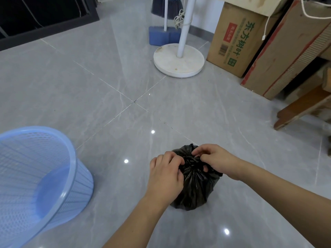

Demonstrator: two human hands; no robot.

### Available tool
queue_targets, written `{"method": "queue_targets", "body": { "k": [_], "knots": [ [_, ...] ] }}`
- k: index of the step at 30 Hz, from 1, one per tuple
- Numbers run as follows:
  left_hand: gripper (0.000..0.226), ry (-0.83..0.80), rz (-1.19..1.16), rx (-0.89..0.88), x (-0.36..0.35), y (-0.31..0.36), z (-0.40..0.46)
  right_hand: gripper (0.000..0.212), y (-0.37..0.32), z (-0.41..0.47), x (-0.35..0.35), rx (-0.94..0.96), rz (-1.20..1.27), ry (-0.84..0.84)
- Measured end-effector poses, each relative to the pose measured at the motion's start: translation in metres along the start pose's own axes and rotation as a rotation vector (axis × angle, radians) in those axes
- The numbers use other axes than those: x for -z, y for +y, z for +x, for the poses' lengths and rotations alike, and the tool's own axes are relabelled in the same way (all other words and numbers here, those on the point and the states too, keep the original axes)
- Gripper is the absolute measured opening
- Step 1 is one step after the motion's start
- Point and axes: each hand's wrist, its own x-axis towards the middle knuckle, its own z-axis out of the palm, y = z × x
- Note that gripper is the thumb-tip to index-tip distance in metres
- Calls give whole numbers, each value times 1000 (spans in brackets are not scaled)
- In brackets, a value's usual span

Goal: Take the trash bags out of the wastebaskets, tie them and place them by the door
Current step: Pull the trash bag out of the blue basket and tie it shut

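Note:
A small black trash bag (194,190) stands on the grey tiled floor in front of me, its top gathered into a bunch. My left hand (165,173) grips the gathered plastic from the left side. My right hand (215,161) pinches the same bunched top from the right. A light blue mesh wastebasket (35,178) stands at the lower left with no bag in it. It sits apart from the bag.
A white fan stand with a round base (178,60) rises at the back centre, with a blue broom and dustpan (163,35) behind it. Cardboard boxes (236,38) and a wooden piece (302,107) line the right side. A dark frame (44,22) runs along the top left.

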Motion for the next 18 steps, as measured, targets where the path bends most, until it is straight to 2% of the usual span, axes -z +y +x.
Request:
{"method": "queue_targets", "body": {
  "k": [3, 10, 18],
  "knots": [
    [21, 0, 18, 16, -1, 3, 2, 37, 1, -1, 0, 37, 81, 3],
    [23, -24, 38, 14, -4, 2, 6, 29, 1, 3, 3, -83, 256, -115],
    [43, -74, -33, 32, 0, 6, 7, 34, 5, 6, 6, -75, 175, -86]
  ]
}}
